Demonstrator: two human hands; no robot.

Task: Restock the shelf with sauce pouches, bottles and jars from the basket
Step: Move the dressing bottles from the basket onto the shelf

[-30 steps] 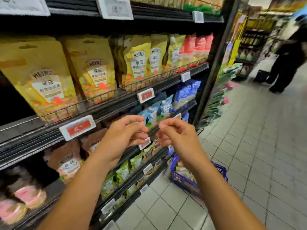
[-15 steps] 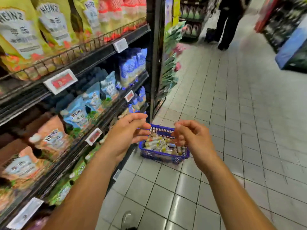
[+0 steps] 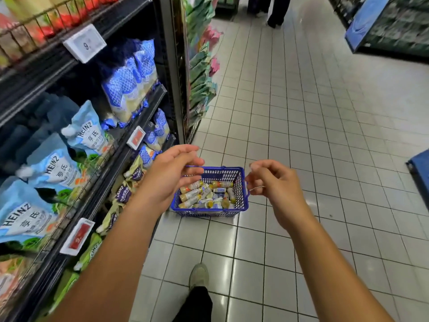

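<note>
Left hand [image 3: 171,176] and right hand [image 3: 275,185] hover loose-fingered, empty, above the blue basket [image 3: 241,194] on the floor [image 3: 301,117] beside the shelf [image 3: 148,105]. Its small bottles [image 3: 192,194] look light, stiff, slick — maybe breakable — so I'd wrap one round its middle.

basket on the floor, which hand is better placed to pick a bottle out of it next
Left, probably. The left hand is open and empty, in line with the bottles in the basket, and on the shelf side. The right hand, also empty, is loosely curled beside the basket's right rim.
</note>
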